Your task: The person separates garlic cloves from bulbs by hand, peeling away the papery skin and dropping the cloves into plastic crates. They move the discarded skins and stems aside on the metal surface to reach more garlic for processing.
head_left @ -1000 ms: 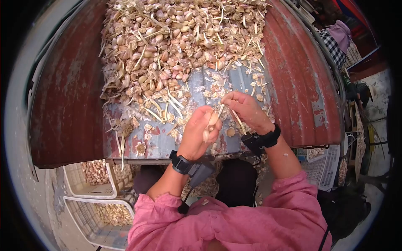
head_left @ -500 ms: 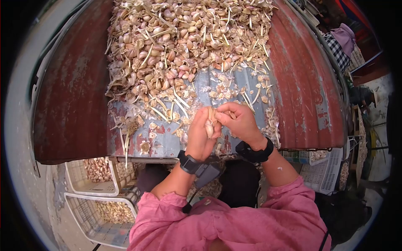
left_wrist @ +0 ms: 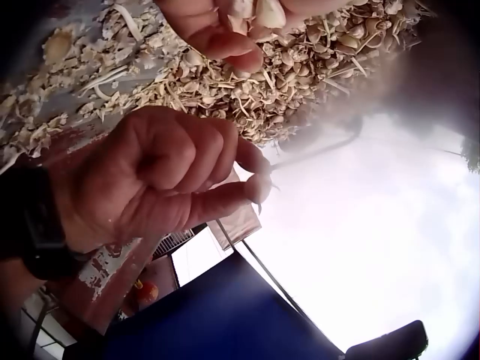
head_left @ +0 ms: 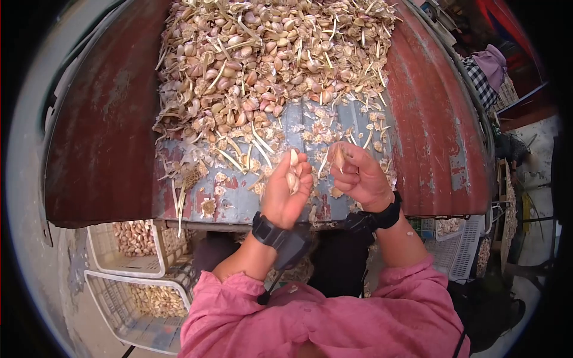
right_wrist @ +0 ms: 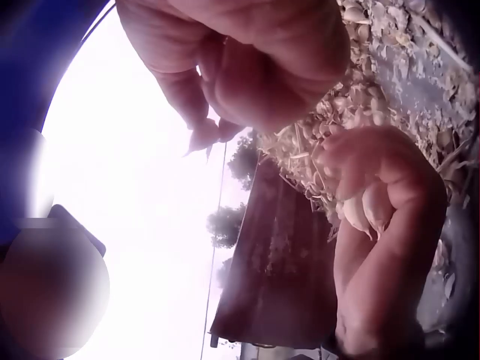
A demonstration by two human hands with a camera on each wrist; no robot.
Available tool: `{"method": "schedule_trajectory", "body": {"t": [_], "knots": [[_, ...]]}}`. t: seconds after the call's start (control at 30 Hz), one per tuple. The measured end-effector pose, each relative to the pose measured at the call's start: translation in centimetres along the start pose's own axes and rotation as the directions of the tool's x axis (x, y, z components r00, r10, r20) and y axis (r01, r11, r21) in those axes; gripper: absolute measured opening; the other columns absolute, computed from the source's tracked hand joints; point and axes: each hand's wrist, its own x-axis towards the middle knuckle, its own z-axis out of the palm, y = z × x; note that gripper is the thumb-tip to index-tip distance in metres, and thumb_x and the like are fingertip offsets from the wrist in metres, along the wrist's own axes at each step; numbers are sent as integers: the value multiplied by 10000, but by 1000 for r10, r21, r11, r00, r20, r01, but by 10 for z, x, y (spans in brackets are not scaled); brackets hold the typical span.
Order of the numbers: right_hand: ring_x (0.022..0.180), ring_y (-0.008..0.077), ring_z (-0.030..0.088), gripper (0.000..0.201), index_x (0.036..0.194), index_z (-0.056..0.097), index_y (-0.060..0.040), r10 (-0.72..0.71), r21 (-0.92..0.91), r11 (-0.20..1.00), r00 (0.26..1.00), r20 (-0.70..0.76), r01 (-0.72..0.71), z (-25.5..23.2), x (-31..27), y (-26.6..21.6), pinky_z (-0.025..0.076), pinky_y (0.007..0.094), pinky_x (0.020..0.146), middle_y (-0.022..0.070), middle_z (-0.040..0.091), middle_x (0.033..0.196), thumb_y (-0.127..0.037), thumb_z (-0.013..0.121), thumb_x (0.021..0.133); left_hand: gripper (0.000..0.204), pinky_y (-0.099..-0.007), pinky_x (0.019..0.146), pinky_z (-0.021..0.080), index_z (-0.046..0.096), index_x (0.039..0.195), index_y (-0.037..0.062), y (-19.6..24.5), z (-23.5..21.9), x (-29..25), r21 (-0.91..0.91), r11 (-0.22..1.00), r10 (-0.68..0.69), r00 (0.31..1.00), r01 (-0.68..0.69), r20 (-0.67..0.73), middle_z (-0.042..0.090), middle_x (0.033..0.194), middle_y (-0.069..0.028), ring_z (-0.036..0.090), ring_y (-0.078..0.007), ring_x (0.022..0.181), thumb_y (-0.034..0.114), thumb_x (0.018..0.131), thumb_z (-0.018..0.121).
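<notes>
Just above the metal sheet's near edge, my left hand [head_left: 287, 194] is turned palm up with its fingers curled round several pale garlic cloves [head_left: 292, 179]. In the right wrist view two of those cloves [right_wrist: 377, 206] show between its fingers. A short way to the right, my right hand [head_left: 365, 179] pinches a thin, pointed piece of garlic skin [head_left: 339, 157] between thumb and forefinger, its other fingers folded in. The left wrist view has that right hand [left_wrist: 172, 161] in front of the left hand, whose fingers [left_wrist: 217, 41] cup the cloves at the top.
A large heap of loose garlic cloves [head_left: 256, 65] covers the far part of the metal sheet [head_left: 433, 143]. Cut stalks [head_left: 261, 138] and husks lie scattered nearer. Below left stand two plastic crates [head_left: 128, 262] holding cloves; another crate [head_left: 456, 250] stands at lower right.
The right hand came from a stalk to the garlic in the left hand, then drew away to the right with a piece of skin. The left hand stays near its place, with separate cloves now showing.
</notes>
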Motion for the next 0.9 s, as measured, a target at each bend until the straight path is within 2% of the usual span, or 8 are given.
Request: {"method": "schedule_trajectory", "body": {"t": [0.2, 0.27, 0.3, 0.43, 0.5, 0.63, 0.77, 0.9], "knots": [[478, 72, 392, 203, 930, 539, -16, 35, -507, 852, 981, -190, -128, 15, 11, 12, 314, 208, 426, 2, 473, 651, -179, 561, 811, 177, -341, 781, 470, 521, 984, 90, -7, 16, -3, 102, 991, 106, 960, -82, -261, 564, 1024, -63, 554, -193, 916, 214, 901, 425], [638, 203, 527, 247, 938, 557, -5, -356, -965, -159, 899, 254, 209, 19, 16, 30, 423, 302, 562, 104, 556, 763, -173, 592, 760, 192, -365, 807, 455, 522, 989, 100, -9, 21, -4, 133, 990, 69, 975, -41, -211, 562, 1030, -49, 551, -187, 919, 236, 899, 422], [733, 220, 540, 308, 995, 565, 4, -293, -968, -227, 940, 176, 111, 40, 13, 26, 443, 292, 654, 121, 555, 764, -150, 619, 733, 206, -390, 832, 437, 524, 987, 99, -10, 21, -3, 143, 987, 102, 967, -70, -232, 565, 1023, -43, 546, -194, 929, 254, 895, 425], [740, 221, 554, 225, 943, 599, -11, -414, -929, -318, 854, 315, 189, 48, 22, 31, 448, 280, 650, 127, 568, 830, -118, 597, 745, 211, -358, 780, 468, 525, 986, 98, 0, 17, -4, 120, 988, 127, 957, -99, -260, 577, 988, -41, 564, -193, 879, 261, 893, 428], [779, 261, 559, 190, 926, 615, -17, -340, -996, 82, 941, 3, 33, 47, 39, 6, 456, 292, 684, 138, 567, 885, -77, 569, 751, 175, -287, 659, 490, 527, 972, 99, 4, 20, -7, 18, 991, 132, 946, -133, -294, 588, 928, -38, 582, -170, 808, 232, 883, 455], [654, 188, 574, 196, 937, 614, -18, -360, -832, -518, 831, 424, 200, -14, 117, -16, 466, 273, 600, 122, 580, 873, -43, 546, 755, 141, -223, 536, 454, 523, 969, 101, 9, 24, -8, -3, 987, 149, 936, -159, -320, 587, 874, -29, 570, -126, 711, 194, 867, 492], [668, 296, 569, 229, 910, 629, -70, -282, -812, -502, 830, 481, 299, -50, 160, -1, 465, 348, 634, 136, 591, 736, -43, 588, 686, 145, -206, 496, 405, 517, 988, 104, 11, 21, -5, 146, 966, 249, 912, -212, -326, 566, 825, -18, 520, -86, 647, 176, 862, 512], [585, 165, 570, 244, 938, 595, -12, -192, -993, 101, 979, -76, -57, -39, 131, 0, 470, 262, 550, 66, 590, 664, -120, 642, 724, 212, -189, 489, 385, 519, 1049, 88, 14, 36, -9, 547, 804, 486, 787, -232, -381, 541, 792, 5, 485, -61, 606, 187, 861, 527]]}}
